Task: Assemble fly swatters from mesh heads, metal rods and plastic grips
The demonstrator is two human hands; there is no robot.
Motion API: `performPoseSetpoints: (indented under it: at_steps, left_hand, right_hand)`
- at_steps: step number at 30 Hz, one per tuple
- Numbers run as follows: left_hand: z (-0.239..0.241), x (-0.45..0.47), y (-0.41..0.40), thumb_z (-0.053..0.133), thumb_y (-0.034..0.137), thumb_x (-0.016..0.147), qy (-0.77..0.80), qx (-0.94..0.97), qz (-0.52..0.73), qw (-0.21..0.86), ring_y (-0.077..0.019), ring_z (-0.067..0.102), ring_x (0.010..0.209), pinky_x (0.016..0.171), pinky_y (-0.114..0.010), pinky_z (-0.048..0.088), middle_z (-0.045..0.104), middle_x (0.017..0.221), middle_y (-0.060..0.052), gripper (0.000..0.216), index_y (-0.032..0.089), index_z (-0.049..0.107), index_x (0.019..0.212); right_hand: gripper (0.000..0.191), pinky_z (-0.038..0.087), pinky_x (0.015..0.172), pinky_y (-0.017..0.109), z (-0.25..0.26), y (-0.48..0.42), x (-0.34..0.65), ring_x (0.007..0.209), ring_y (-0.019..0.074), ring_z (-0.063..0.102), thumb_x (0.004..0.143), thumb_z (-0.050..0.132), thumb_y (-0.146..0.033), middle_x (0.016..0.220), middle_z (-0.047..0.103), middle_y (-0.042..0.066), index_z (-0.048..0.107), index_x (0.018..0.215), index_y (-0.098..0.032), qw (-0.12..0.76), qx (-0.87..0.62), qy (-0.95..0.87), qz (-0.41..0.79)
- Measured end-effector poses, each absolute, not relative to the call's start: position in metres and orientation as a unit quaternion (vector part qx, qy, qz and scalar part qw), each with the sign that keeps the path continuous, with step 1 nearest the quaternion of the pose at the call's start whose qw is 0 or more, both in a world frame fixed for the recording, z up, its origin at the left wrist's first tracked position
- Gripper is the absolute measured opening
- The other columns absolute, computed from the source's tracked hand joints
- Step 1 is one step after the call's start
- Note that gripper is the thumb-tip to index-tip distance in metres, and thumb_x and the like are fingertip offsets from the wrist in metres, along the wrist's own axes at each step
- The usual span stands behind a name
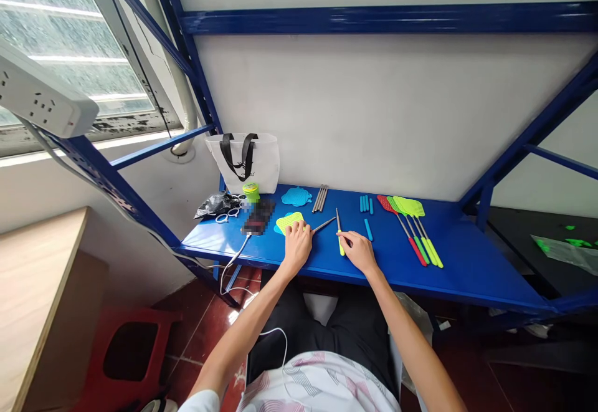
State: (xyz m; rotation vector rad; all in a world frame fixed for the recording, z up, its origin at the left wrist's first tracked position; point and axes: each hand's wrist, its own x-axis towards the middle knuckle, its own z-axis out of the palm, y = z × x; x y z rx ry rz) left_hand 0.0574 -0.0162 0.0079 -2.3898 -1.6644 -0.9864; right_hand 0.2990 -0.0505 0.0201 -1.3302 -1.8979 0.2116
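While left hand (298, 245) presses flat, fingers open, on the yellow swatter head (289, 219) near the front edge of the shelf (467, 259), right hand (357, 250) grip pinches the yellow-handled rod (341, 242), axis front-to-back, just left of its fingertips.

White tote bag (261, 162), black handles, at back left of blue shelf (467, 262). In front of it: green-lidded jar (251, 191), scissors (227, 215), black plastic bag (215, 203), phone (259, 215) on white cable (233, 262). Mid-shelf: blue swatter head (296, 196), metal rod bundle (320, 197), blue handle sleeves (365, 204). To the right: finished fly swatters (413, 228) side by side. Power strip (37, 97) upper left. Red stool (135, 349) beside wooden table (32, 287).
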Motion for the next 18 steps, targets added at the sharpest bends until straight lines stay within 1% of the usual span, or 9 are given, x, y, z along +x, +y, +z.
performPoseSetpoints:
  at_steps: [3, 4, 6, 8, 10, 12, 14, 16, 18]
  left_hand:
    - [0.009, 0.056, -0.014, 0.048, 0.029, 0.114, -0.543, -0.756, -0.365, -0.006, -0.0383, 0.066, 0.102, 0.097, -0.052, 0.046, 0.073, 0.101, -0.019, 0.029, 0.02, 0.069, 0.095]
    - [0.009, 0.055, -0.013, 0.048, 0.03, 0.114, -0.539, -0.745, -0.392, -0.03, -0.037, 0.066, 0.097, 0.096, -0.051, 0.046, 0.071, 0.094, -0.017, 0.029, 0.021, 0.067, 0.094]
    - [0.01, 0.053, -0.011, 0.049, 0.033, 0.115, -0.522, -0.713, -0.458, -0.093, -0.0328, 0.065, 0.084, 0.095, -0.048, 0.046, 0.067, 0.082, -0.01, 0.027, 0.023, 0.063, 0.094]
    - [0.012, 0.052, -0.01, 0.05, 0.038, 0.116, -0.495, -0.681, -0.513, -0.172, -0.0277, 0.062, 0.073, 0.091, -0.044, 0.047, 0.064, 0.077, -0.005, 0.025, 0.025, 0.061, 0.098]
    - [0.014, 0.051, -0.009, 0.047, 0.045, 0.118, -0.465, -0.653, -0.543, -0.251, -0.0247, 0.062, 0.07, 0.086, -0.04, 0.048, 0.066, 0.078, -0.002, 0.026, 0.025, 0.058, 0.105]
    - [0.017, 0.05, -0.01, 0.047, 0.054, 0.118, -0.442, -0.623, -0.566, -0.309, -0.0238, 0.066, 0.076, 0.085, -0.037, 0.05, 0.071, 0.085, -0.004, 0.031, 0.025, 0.056, 0.11]
    - [0.021, 0.049, -0.01, 0.05, 0.062, 0.116, -0.428, -0.593, -0.592, -0.34, -0.0241, 0.071, 0.087, 0.088, -0.036, 0.052, 0.075, 0.095, -0.007, 0.038, 0.025, 0.057, 0.109]
    - [0.025, 0.046, -0.01, 0.051, 0.067, 0.114, -0.421, -0.57, -0.613, -0.35, -0.0242, 0.071, 0.097, 0.093, -0.036, 0.054, 0.076, 0.105, -0.009, 0.045, 0.024, 0.062, 0.108]
    - [0.029, 0.042, -0.008, 0.055, 0.071, 0.11, -0.418, -0.551, -0.63, -0.353, -0.023, 0.069, 0.096, 0.088, -0.033, 0.056, 0.074, 0.106, -0.008, 0.049, 0.024, 0.068, 0.105]
  right_hand:
    - [0.035, 0.067, 0.092, 0.047, 0.022, -0.05, 0.298, 0.105, 0.0297, 0.081, 0.113, 0.053, -0.039, 0.116, 0.087, 0.007, 0.086, 0.119, -0.031, 0.412, -0.52, -0.745, 0.068]
    - [0.036, 0.066, 0.093, 0.047, 0.023, -0.049, 0.299, 0.104, 0.0298, 0.08, 0.113, 0.052, -0.04, 0.116, 0.086, 0.007, 0.086, 0.12, -0.031, 0.422, -0.521, -0.74, 0.058]
    - [0.038, 0.065, 0.091, 0.047, 0.024, -0.047, 0.306, 0.103, 0.0304, 0.077, 0.114, 0.049, -0.042, 0.114, 0.085, 0.009, 0.086, 0.12, -0.03, 0.443, -0.536, -0.718, 0.023]
    - [0.04, 0.062, 0.086, 0.045, 0.024, -0.044, 0.32, 0.103, 0.0316, 0.073, 0.114, 0.048, -0.042, 0.111, 0.083, 0.012, 0.085, 0.121, -0.029, 0.452, -0.567, -0.688, -0.027]
    - [0.04, 0.059, 0.083, 0.043, 0.019, -0.04, 0.339, 0.105, 0.0326, 0.069, 0.112, 0.049, -0.044, 0.111, 0.079, 0.014, 0.082, 0.125, -0.027, 0.439, -0.607, -0.657, -0.078]
    - [0.041, 0.056, 0.08, 0.043, 0.011, -0.036, 0.358, 0.102, 0.0337, 0.067, 0.109, 0.053, -0.051, 0.11, 0.075, 0.016, 0.079, 0.128, -0.024, 0.406, -0.649, -0.634, -0.114]
    - [0.044, 0.054, 0.078, 0.044, 0.002, -0.033, 0.372, 0.097, 0.0344, 0.066, 0.107, 0.055, -0.058, 0.105, 0.072, 0.018, 0.077, 0.119, -0.022, 0.366, -0.68, -0.621, -0.129]
    - [0.045, 0.052, 0.077, 0.043, -0.004, -0.031, 0.378, 0.093, 0.0333, 0.066, 0.109, 0.051, -0.061, 0.099, 0.071, 0.017, 0.073, 0.106, -0.022, 0.344, -0.691, -0.623, -0.124]
    - [0.047, 0.052, 0.077, 0.041, -0.006, -0.03, 0.375, 0.09, 0.0311, 0.067, 0.112, 0.045, -0.062, 0.095, 0.071, 0.014, 0.069, 0.098, -0.024, 0.347, -0.678, -0.641, -0.096]
